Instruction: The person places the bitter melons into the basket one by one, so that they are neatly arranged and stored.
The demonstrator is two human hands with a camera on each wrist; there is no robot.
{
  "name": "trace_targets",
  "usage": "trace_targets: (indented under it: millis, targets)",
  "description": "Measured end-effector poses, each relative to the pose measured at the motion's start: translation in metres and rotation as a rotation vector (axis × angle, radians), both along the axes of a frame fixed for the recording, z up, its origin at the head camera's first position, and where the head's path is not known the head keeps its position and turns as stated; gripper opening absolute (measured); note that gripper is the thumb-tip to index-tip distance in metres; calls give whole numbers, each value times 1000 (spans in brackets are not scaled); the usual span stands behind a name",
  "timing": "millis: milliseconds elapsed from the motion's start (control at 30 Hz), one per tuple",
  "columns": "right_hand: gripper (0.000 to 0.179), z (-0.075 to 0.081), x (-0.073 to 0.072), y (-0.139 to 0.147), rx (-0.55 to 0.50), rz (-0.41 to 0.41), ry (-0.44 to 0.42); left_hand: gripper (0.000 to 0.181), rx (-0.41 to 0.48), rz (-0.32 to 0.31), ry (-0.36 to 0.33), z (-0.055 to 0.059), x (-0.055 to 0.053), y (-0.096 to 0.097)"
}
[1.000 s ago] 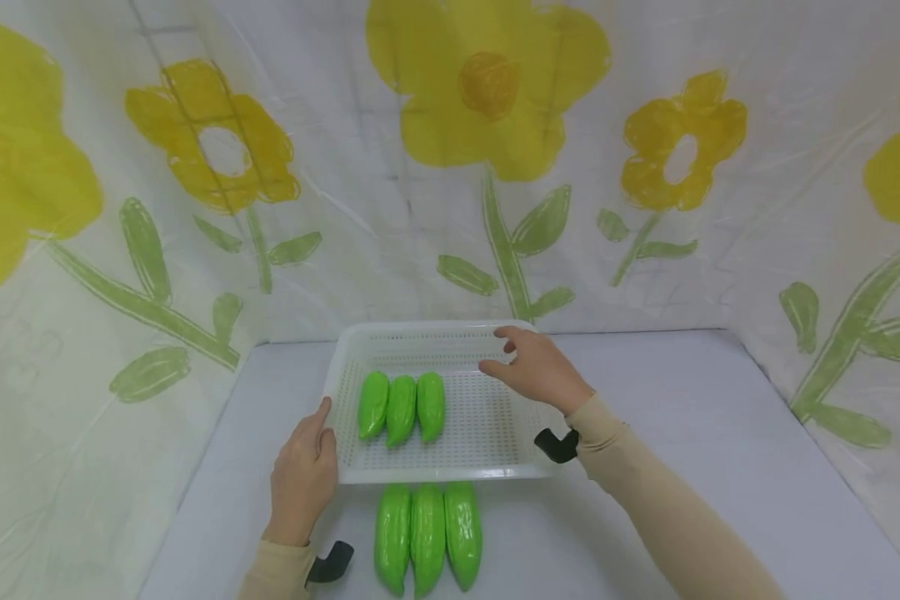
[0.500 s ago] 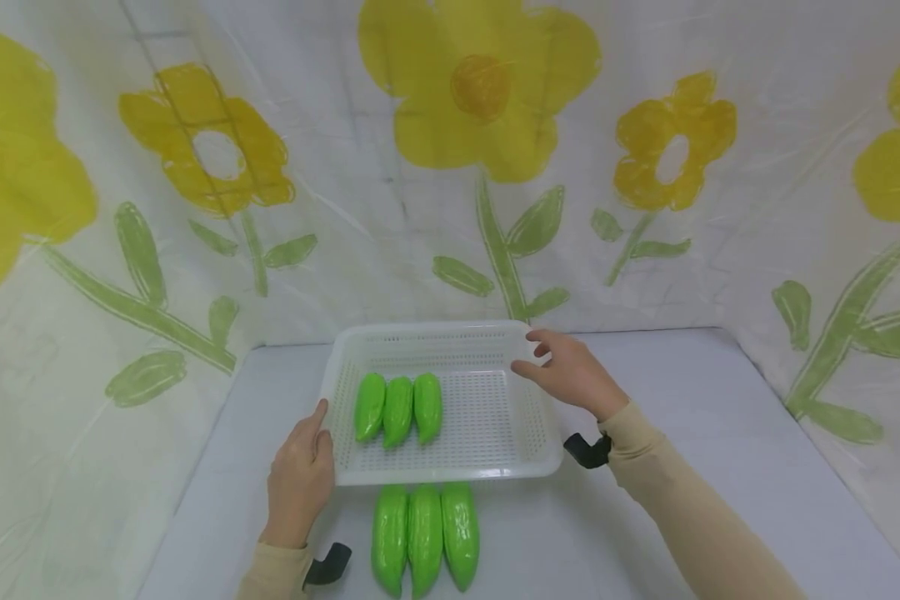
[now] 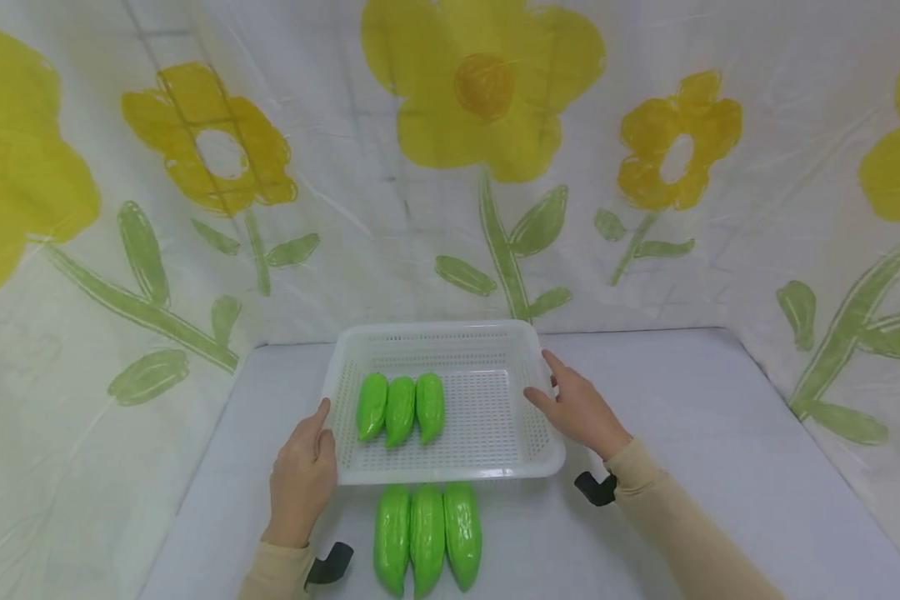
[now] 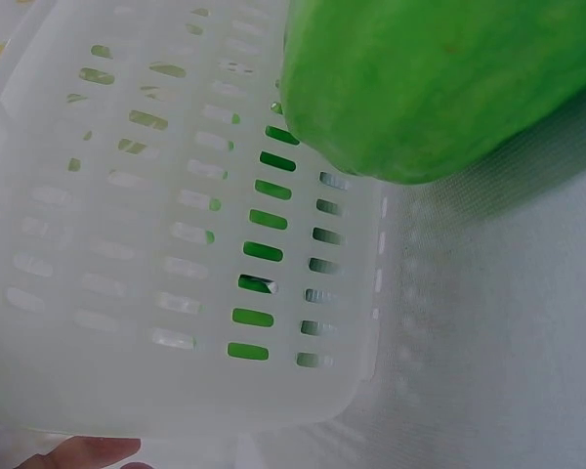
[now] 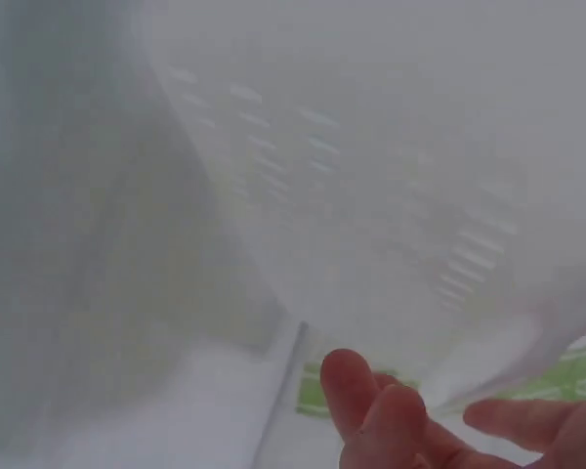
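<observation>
A white perforated plastic basket stands between my hands. Three glossy bright green, long, pointed vegetables, perhaps toy peppers, lie side by side in its left half. Directly before its front edge, three larger ones of the same kind lie in a row. My left hand touches the basket's left side near the rim, index finger extended. In the left wrist view only a fingertip shows by the basket wall. My right hand is at the right side, thumb near the rim and fingers extended outside it.
A pale cloth covers the table. Behind it hangs a white sheet printed with yellow flowers, which also closes off both sides. Black wrist mounts stick out from both wrists.
My right hand has moved from above the basket's back right corner out over the rim and down to its right side. My left hand and the green vegetables stay put.
</observation>
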State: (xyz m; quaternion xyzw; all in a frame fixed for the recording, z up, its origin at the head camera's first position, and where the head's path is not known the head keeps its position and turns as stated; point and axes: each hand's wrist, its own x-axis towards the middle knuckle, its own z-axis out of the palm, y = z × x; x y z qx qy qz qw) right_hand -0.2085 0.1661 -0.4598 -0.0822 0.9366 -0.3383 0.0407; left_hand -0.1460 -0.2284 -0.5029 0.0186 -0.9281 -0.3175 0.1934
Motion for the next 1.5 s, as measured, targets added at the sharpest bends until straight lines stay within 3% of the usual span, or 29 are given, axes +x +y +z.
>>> trace_targets:
  millis: [233,367,733,1033,1200,1367,1500]
  targets:
    - [90,-19,33,-9,-24,-32,-17,46,-1,-8,18,1,0,0]
    - [93,-24,43,-16,-56,-47,-34,46,4,-8,12,2,0,0]
    - [90,-28,46,-19,-44,-97,-49,48,16,-10,-45,1,-1,1]
    - [90,-24,46,-19,-48,-98,-55,52,49,-13,-68,12,4,-1]
    - [91,-24,46,-18,-42,-102,-62,60,43,-19,-57,17,28,4]
    - [91,-24,47,-18,-51,-90,-62,66,12,-3,-31,13,59,14]
    - [91,-24,47,-18,-52,-87,-54,68,-8,37,15,7,79,24]
